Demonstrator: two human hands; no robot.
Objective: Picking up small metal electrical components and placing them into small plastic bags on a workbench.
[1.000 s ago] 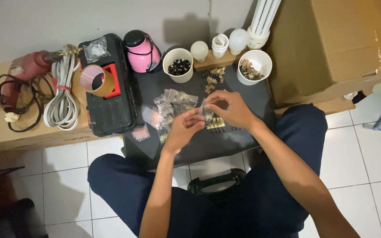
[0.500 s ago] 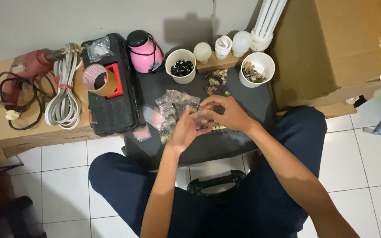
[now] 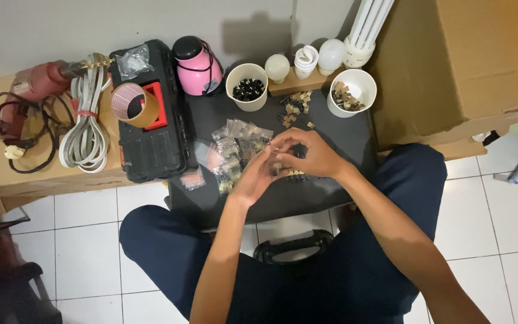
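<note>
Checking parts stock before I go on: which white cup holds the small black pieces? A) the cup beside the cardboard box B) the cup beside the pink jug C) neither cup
B: the cup next to the pink jug holds black pieces; the other cup holds tan ones.

Both hands — the left hand (image 3: 258,179) and the right hand (image 3: 307,157) — are working together over the middle of the dark table (image 3: 343,129). Clear packets (image 3: 235,150) are crowding the surface just left of them. Along the far edge, 2 white cups (image 3: 246,87) (image 3: 351,91), a pink jug (image 3: 198,65), a row of bulbs (image 3: 307,59) and loose small parts (image 3: 296,108) are blocking any reach. A black toolbox (image 3: 151,114) is walling the left edge; a cardboard box (image 3: 457,60) is closing the right. Bare surface is showing along the near edge and at the right — passable there.
</note>
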